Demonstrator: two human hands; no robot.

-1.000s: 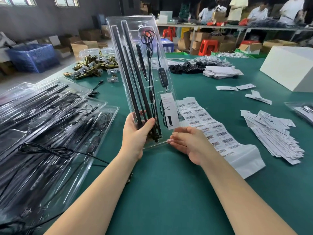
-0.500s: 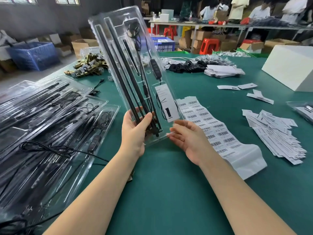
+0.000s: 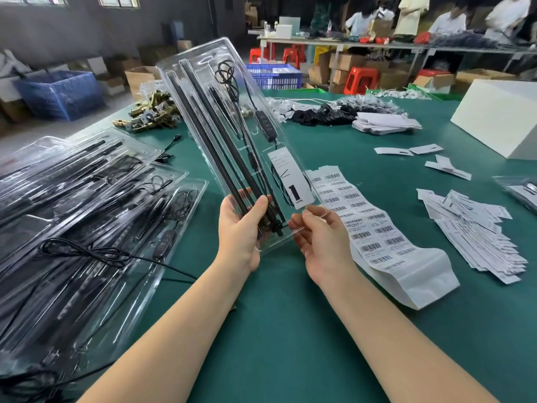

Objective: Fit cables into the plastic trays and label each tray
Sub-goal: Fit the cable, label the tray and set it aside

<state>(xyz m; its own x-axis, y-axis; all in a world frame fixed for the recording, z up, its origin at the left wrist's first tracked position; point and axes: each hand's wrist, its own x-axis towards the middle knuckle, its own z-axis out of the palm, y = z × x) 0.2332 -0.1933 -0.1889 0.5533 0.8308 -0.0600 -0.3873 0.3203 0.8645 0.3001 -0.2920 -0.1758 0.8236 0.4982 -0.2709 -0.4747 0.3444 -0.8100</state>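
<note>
A clear plastic tray [image 3: 203, 82] stands nearly upright over the green table, its top leaning left. Inside lie long black rods [image 3: 209, 126], a coiled black cable with an inline switch [image 3: 266, 125] and a white card marked "1" [image 3: 290, 178]. My left hand [image 3: 242, 231] grips the tray's lower left end, thumb across the front of the rods. My right hand [image 3: 319, 234] touches the tray's lower right corner with relaxed fingers behind the plastic. A strip of barcode labels [image 3: 369, 228] lies on the table just right of the tray.
Several filled clear trays [image 3: 87, 216] are stacked at the left, a loose black cable [image 3: 87, 253] on top. White paper cards [image 3: 470, 228] are piled at the right, a white box [image 3: 499, 123] beyond them. Brass hardware [image 3: 151, 112] lies far left. People work at a back table.
The tray has tipped further to the left, its top swinging left while my hands keep hold of its lower end.
</note>
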